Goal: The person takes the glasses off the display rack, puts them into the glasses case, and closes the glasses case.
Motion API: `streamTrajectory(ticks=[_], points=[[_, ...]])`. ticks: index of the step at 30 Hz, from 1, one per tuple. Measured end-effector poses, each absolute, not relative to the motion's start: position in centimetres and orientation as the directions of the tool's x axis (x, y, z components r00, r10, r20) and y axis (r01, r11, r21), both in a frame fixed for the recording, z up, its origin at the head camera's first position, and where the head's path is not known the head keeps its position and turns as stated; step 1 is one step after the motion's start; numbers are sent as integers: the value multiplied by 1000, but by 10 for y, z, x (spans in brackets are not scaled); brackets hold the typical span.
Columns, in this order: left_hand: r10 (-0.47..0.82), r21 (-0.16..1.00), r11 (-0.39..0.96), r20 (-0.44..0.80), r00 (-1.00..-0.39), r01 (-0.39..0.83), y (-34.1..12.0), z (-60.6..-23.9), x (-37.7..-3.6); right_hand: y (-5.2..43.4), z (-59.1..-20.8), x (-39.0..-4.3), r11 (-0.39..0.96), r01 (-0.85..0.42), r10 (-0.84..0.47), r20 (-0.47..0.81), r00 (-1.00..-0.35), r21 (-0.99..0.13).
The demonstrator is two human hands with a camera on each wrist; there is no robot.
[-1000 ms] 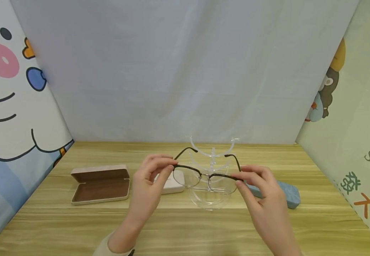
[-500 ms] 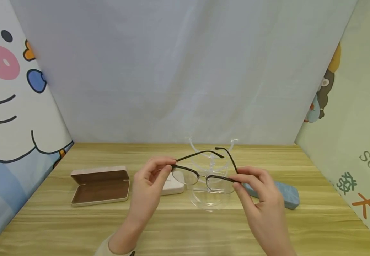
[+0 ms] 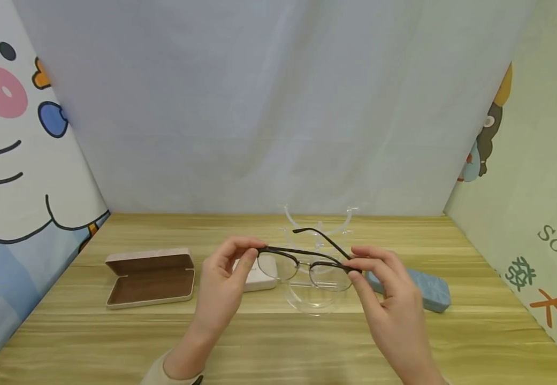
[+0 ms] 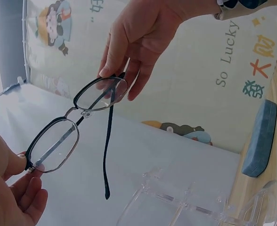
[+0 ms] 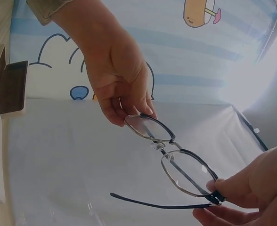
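Black-and-metal half-rim eyeglasses [image 3: 304, 263] hang above the table, lenses facing me. My left hand [image 3: 222, 291] pinches their left end by the hinge, between thumb and fingers. Their right end is pinched by my right hand [image 3: 396, 307]. One temple, from the left hinge, lies folded across behind the lenses. The right temple [image 3: 323, 235] slants back and leftward, partly folded. Both wrist views show the glasses [image 4: 71, 110] stretched between the two hands. Behind them stands a clear plastic glasses stand [image 3: 307, 307], partly hidden.
On the left lies an open glasses case [image 3: 150, 286] with a brown lining. A white case [image 3: 264, 275] sits behind my left hand, partly covered. To the right rests a blue case [image 3: 432, 291], partly behind my right hand. A pale curtain [image 3: 278, 107] closes off the back.
Both temples have swung inward from spread: the left one now lies behind the lenses, the right one slants left. The hands keep their grip, the right shifting slightly left.
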State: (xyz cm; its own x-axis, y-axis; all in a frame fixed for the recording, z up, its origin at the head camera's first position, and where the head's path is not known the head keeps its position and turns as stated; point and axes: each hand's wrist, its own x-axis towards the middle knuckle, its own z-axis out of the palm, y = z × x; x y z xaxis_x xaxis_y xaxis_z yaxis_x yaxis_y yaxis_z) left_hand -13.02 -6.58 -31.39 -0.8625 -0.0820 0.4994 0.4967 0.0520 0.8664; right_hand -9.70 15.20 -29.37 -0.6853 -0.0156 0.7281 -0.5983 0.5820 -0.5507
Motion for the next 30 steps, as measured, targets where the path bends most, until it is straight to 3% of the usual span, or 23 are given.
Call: streamTrajectory(ticks=[9, 13, 20, 30], points=[[-90, 898, 64, 439, -894, 435, -66, -313, -130, 150, -297, -99, 482, -585, -25, 657, -753, -652], [-94, 910, 61, 414, -905, 410, -65, -313, -130, 150, -300, -102, 447, -602, -32, 661, -750, -661], [-78, 915, -60, 394, -916, 399, -65, -316, -135, 147, -306, -108, 362, -653, -35, 690, -723, -666], [-128, 929, -104, 341, -931, 355, -79, -325, -137, 138, -319, -116, 247, -625, -59, 632, -773, -741]])
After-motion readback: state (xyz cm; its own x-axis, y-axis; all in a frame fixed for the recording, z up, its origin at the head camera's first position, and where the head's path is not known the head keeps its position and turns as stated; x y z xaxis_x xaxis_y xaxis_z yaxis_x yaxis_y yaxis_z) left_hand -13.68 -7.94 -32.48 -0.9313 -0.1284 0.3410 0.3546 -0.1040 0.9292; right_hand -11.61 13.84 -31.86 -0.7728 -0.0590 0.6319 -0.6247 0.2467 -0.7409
